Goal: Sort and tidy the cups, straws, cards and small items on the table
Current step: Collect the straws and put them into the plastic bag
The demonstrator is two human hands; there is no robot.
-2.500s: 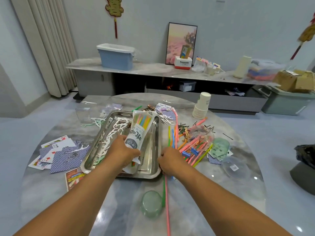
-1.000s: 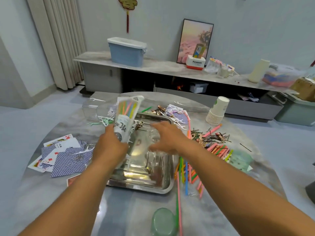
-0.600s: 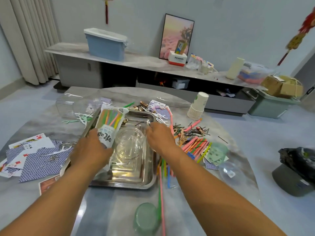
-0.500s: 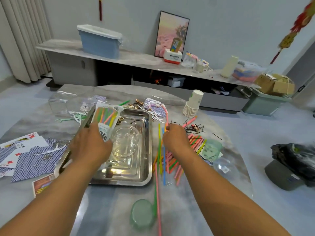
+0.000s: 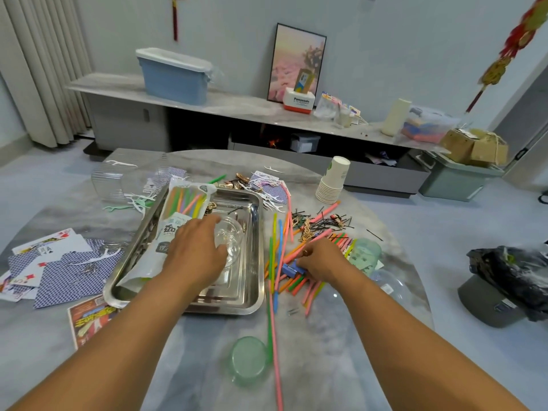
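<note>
Head view: nearest, a green cup [image 5: 248, 359] lies on the table [image 5: 341, 336]. The right hand [image 5: 321, 260] pinches loose straws [image 5: 292, 269] beside the metal tray [image 5: 255, 287]. The left hand [image 5: 194, 252] reaches with fingers spread over the tray's clear cup [image 5: 232, 237], beside the straw packet [image 5: 178, 221]. A paper cup stack [image 5: 333, 180] stands farther back.

Home living room: curtains [image 5: 44, 69], media console [image 5: 237, 114].

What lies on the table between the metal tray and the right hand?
In the head view, loose coloured straws lie between the metal tray and the right hand, with a small blue piece beside its fingers.
</note>
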